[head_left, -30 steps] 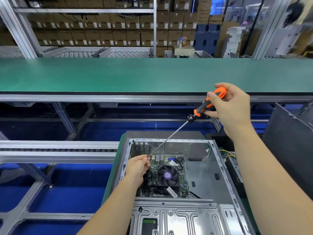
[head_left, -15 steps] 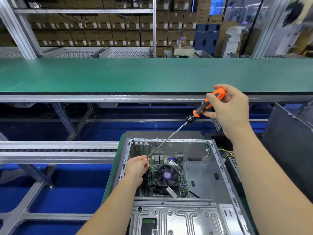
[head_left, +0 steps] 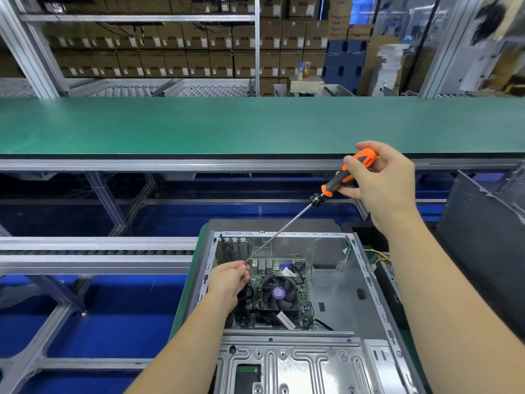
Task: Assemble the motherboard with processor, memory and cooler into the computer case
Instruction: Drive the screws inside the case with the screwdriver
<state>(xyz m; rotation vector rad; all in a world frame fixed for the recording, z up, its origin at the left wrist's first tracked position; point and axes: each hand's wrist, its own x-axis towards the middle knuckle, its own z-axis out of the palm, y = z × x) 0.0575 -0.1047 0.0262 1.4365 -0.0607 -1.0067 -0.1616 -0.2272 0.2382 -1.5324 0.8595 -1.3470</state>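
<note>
An open metal computer case (head_left: 352, 282) lies in front of me. Inside it sits the green motherboard (head_left: 257, 285) with a black cooler fan (head_left: 278, 293) on top. My right hand (head_left: 383, 183) grips the orange-and-black handle of a long screwdriver (head_left: 284, 228), raised above the case's far edge. The steel shaft slants down to the left, into the case. My left hand (head_left: 228, 281) pinches the shaft's tip at the motherboard's far left corner. The tip itself is hidden by my fingers.
A green conveyor belt (head_left: 255, 126) runs across beyond the case. A roller track (head_left: 93, 251) extends to the left. A dark case panel (head_left: 483, 237) stands at the right, with yellow wires (head_left: 377, 255) beside the case. Stacked cardboard boxes (head_left: 176, 52) fill the background.
My right hand has turned slightly on the screwdriver handle. The left hand and the shaft's tip stay at the same corner of the motherboard.
</note>
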